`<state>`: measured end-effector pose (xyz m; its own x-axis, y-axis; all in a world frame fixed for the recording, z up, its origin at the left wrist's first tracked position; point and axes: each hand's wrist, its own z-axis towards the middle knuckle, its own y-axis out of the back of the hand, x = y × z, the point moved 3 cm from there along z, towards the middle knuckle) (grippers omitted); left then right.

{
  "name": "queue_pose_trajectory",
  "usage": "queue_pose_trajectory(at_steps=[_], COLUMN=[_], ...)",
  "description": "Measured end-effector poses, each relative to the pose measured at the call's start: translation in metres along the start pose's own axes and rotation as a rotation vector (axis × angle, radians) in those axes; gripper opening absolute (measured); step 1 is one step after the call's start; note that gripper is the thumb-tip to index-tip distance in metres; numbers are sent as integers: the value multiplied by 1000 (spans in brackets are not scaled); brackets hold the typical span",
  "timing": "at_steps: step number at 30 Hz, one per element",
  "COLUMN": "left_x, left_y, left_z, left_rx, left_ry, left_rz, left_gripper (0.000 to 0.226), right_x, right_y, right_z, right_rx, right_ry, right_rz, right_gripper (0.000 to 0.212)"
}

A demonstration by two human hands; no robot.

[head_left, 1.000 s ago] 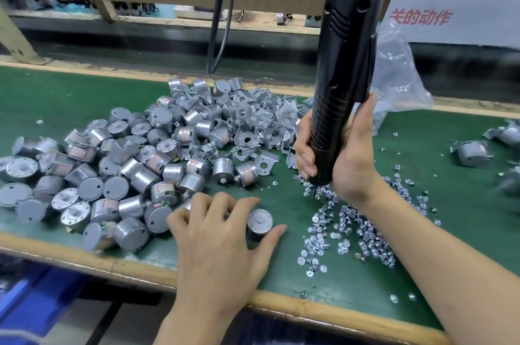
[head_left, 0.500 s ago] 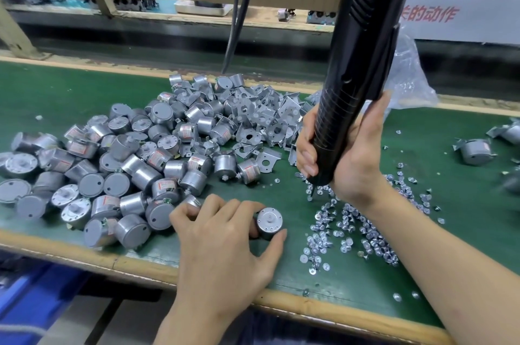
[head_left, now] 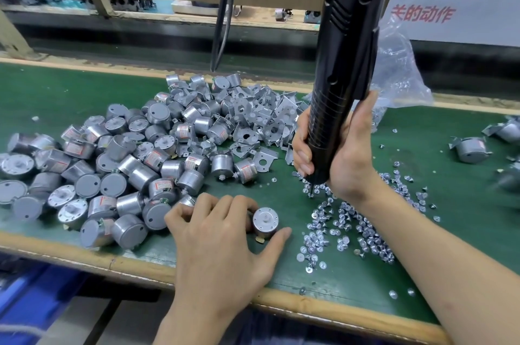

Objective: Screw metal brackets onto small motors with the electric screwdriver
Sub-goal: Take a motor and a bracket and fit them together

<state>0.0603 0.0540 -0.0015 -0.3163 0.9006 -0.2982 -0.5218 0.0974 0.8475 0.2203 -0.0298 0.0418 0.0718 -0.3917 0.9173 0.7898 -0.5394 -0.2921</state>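
Green bench: loose motors, clear bag

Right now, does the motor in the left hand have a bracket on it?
No, the motor the left hand holds shows only a bare round face.

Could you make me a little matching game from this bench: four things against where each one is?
Things:
1 screwdriver
2 screws
3 brackets
4 single motor

Places:
A between the left hand's thumb and fingers
B heaped beyond the motor pile
C gripped in the right hand
D scattered by the right wrist

Pairs: 1-C, 2-D, 3-B, 4-A.
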Motion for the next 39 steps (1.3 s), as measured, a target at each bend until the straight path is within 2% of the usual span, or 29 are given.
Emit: queue_pose_trajectory(at_steps=[6, 10, 12, 16, 18, 21, 24, 29, 39], left_x=[-1, -3, -4, 3, 2, -5, -13, -17, -11], left_y=[2, 3, 8, 21, 21, 7, -6, -12, -17], left_z=[0, 1, 9, 46, 73, 103, 118, 121, 118], left_rx=[-19, 18, -36, -173, -50, 269, 441, 500, 531], left_ry=[-31, 30, 49, -45, -129, -254, -325, -396, -350], left_rz=[-18, 11, -13, 0, 31, 139, 233, 338, 339], left_gripper=[27, 47, 50, 25, 24, 33, 32, 34, 36], right_x=[-2, -2, -1, 5, 6, 6, 6, 7, 8], right_y=[-1, -1, -2, -2, -4, -6, -7, -7, -10], right_z=[1, 1, 1, 1, 1, 0, -1, -1, -1], right_rx=[1, -2, -2, -8, -11, -10, -10, -13, -3], right_ry=[-8, -8, -5, 22, 27, 31, 17, 22, 13], right_rz=[-6, -23, -8, 2, -3, -19, -12, -17, 7], right_gripper=[83, 84, 84, 86, 87, 88, 90, 87, 89])
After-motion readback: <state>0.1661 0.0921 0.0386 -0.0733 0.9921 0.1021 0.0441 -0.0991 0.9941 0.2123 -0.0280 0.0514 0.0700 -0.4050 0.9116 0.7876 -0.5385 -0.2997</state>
